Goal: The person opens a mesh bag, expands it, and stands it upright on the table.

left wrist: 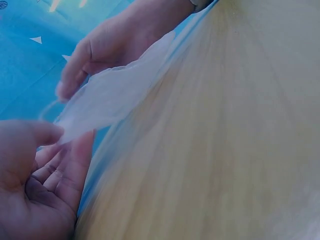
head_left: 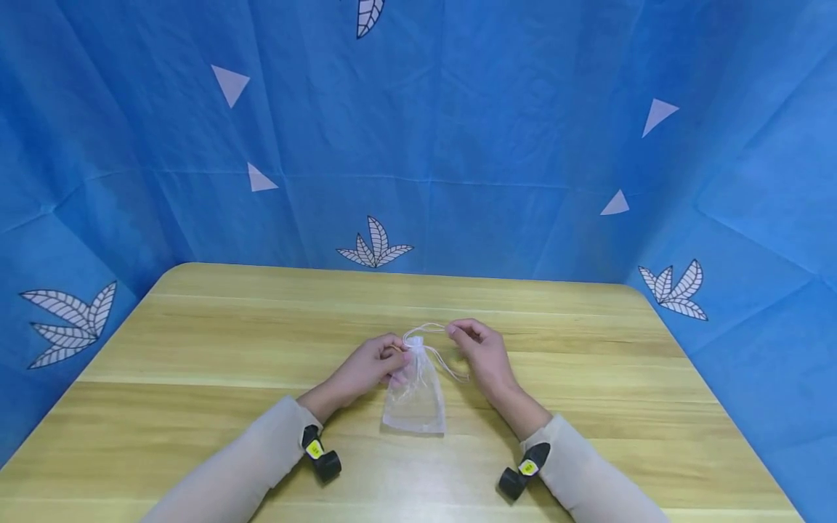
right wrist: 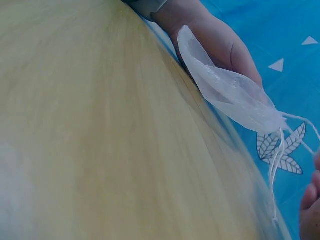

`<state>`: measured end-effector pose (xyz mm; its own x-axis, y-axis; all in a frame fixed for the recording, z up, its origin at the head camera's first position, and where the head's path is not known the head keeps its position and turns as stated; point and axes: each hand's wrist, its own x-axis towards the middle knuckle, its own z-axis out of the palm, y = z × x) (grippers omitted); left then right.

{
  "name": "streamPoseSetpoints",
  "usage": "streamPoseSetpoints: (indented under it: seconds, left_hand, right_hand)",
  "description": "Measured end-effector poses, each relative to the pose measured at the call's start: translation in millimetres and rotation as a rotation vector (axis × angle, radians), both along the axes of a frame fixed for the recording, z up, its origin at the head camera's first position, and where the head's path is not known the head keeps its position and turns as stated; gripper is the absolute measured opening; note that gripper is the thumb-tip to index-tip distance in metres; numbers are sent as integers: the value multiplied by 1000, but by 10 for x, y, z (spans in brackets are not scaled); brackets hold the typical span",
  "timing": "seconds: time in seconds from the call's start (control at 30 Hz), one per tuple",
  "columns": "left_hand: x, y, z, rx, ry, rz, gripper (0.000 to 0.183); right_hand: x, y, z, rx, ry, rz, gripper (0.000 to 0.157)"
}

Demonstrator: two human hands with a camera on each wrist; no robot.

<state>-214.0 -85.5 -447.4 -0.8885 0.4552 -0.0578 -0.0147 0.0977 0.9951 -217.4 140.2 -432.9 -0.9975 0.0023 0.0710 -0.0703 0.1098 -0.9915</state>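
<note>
On the left, the left hand (head_left: 374, 365) is pinching the sheer white drawstring pouch (head_left: 415, 403) near its gathered neck (head_left: 416, 342), thumb against fingers. That grip is anchoring the work and should be bearing on the fabric only, leaving the cord free to run through its channel. In the middle, the pouch is sitting between the two hands, its body slanting down over the tabletop (head_left: 575, 436); whether its lower edge is touching the wood, I cannot tell. Two loose cord ends (head_left: 451, 368) are trailing to the right, so they are best being kept clear of the fingers. On the right, the right hand (head_left: 487, 357) is holding the cord loop (head_left: 428, 327) in a narrow fingertip grip. Working the drawstring well probably means drawing evenly, in line with the neck, since jerking could be bunching or tearing the thin mesh.
</note>
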Motion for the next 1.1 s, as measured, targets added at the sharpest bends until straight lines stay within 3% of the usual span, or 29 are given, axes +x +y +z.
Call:
streamPoseSetpoints:
  seconds: [0.13, 0.23, 0.33, 0.43, 0.63, 0.97, 1.1]
  left_hand:
    - [3, 10, -5, 7, -2, 15, 20]
    - [7, 13, -16, 0, -8, 25, 19]
    - [9, 10, -18, -12, -12, 24, 18]
    - [1, -2, -6, -16, 3, 17, 19]
    - [-21, -14, 35, -30, 46, 32, 21]
    - [6, 5, -15, -31, 63, 58, 22]
    - [12, -3, -13, -50, 78, 58, 20]
  right_hand:
    - [26, 2, 9, -19, 40, 14, 29]
    - [44, -13, -7, -29, -13, 127, 30]
    - [49, -31, -32, 30, -77, 246, 27]
    - [48, -53, -28, 77, -94, 301, 29]
    - [26, -85, -18, 127, -66, 314, 26]
    - [54, -35, -51, 60, -70, 356, 23]
    - [56, -35, -71, 83, -79, 379, 20]
